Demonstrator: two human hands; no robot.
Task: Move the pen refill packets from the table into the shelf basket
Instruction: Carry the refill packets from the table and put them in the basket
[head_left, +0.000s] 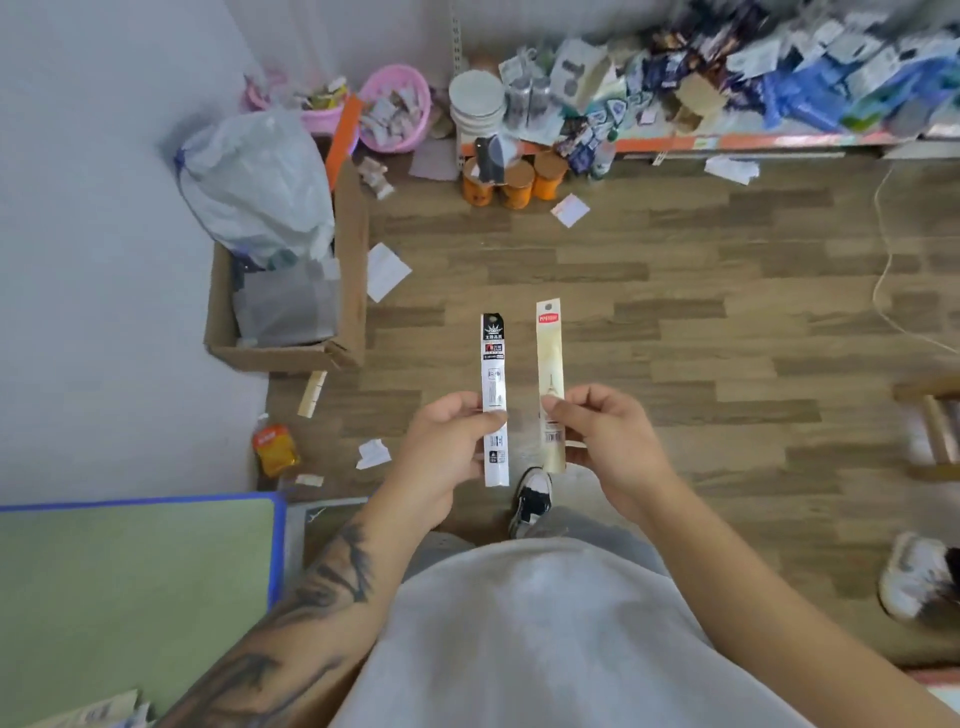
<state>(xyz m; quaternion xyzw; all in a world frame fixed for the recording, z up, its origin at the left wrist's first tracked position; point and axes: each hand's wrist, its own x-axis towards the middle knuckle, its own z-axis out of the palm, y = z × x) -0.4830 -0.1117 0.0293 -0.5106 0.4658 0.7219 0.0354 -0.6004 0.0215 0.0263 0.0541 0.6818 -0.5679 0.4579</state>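
Two pen refill packets are being held upright over the wood-pattern floor (675, 291), side by side and slightly apart. Left of the pair, the black-and-white packet (494, 374) is being pinched by the left hand (447, 447). Right of it, the cream packet (550, 364) is being pinched by the right hand (608, 441); a pink basket (410, 93) is sitting far left.

Wood-pattern floor (675, 322) strewn with paper scraps (385, 270). Open cardboard box (351, 291) at left, white plastic bag (254, 182) on top. Three orange jars (514, 184) near low cluttered shelf (753, 140). Pink baskets (397, 106) by wall. Green mat (130, 582) bottom left.
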